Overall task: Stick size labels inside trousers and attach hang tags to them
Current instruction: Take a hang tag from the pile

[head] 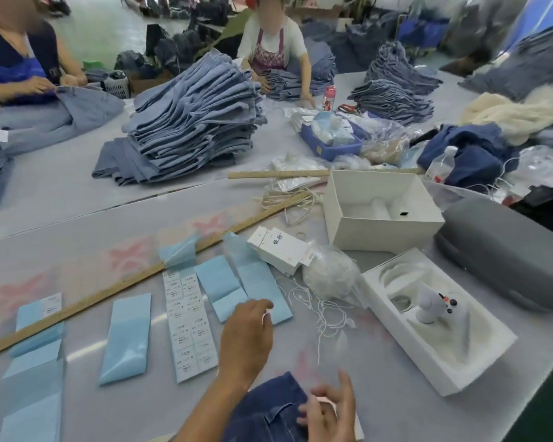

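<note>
Progress read: mid-cycle on 1 pair, most of the batch not shown as done. Dark denim trousers [268,409] lie at the near table edge under both hands. No label or tag visible on them yet, so I'd judge both steps open for this pair.

Left hand [248,333] is stretched out over the table, fingers curled, pinching a small white scrap [266,314] at the fingertips (probably a peeled size label or a tag-string end; too small to tell). Right hand [328,413] rests on the trousers, fingers loosely spread, index raised; something pale under the palm, can't tell whether it's gripped.

Supplies:
- White label sheet [190,327], a 2-column grid of printed stickers, flat and matte, just left of the left hand.
- Light blue backing strips [126,338], glossy release paper, long rectangles, several creased or curling; most look stripped, so a fair number of labels have likely gone out.
- Stack of white card hang tags [278,250], stiff, rectangular, beyond the left hand.
- Loose white tag strings [320,311], thin, tangled, next to a crinkly clear bag [329,275] of more.
- Long wooden ruler [141,275] lies diagonally across the strips.

Table [77,218] is smooth grey with faded pink marks. Folded light denim stack [192,122] on the far side, soft, layered; can't tell if tagged. 2 other people handle denim there.

Left to do: stick the label inside the waistband, string 1 tag, repeat.
</note>
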The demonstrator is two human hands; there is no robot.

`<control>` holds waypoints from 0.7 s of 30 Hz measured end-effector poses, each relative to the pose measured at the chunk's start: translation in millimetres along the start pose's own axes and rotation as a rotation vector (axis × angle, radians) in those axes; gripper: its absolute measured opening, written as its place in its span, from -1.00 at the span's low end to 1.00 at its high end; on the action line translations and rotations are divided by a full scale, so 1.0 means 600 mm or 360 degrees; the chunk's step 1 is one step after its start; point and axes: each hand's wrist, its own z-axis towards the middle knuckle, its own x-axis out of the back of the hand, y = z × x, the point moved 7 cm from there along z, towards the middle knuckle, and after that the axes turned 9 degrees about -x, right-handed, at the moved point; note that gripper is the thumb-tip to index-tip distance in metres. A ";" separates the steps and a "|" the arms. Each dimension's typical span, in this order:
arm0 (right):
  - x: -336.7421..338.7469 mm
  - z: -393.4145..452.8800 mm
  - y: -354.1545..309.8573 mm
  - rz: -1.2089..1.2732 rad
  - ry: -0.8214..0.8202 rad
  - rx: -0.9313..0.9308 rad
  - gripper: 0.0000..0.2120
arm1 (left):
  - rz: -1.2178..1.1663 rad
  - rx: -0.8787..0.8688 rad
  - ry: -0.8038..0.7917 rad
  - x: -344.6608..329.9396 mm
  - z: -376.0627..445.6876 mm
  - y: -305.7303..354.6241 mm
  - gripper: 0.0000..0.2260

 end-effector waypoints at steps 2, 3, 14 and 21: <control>-0.025 -0.005 -0.015 -0.0179 0.0018 0.0039 -0.25 | 0.0134 -0.0138 -0.0267 -0.075 0.099 0.024 -0.78; -0.029 -0.004 -0.016 -0.0306 -0.0018 0.0102 -0.29 | 0.0257 -0.0208 -0.0404 -0.112 0.142 0.035 -0.78; -0.037 0.006 0.035 -0.0601 -0.0405 0.0090 -0.13 | 0.0914 -0.0564 -0.0657 -0.271 0.279 0.031 -0.73; -0.035 0.010 0.050 -0.0407 -0.0474 0.0211 -0.27 | 0.0831 -0.0621 -0.0477 -0.231 0.271 0.042 -0.87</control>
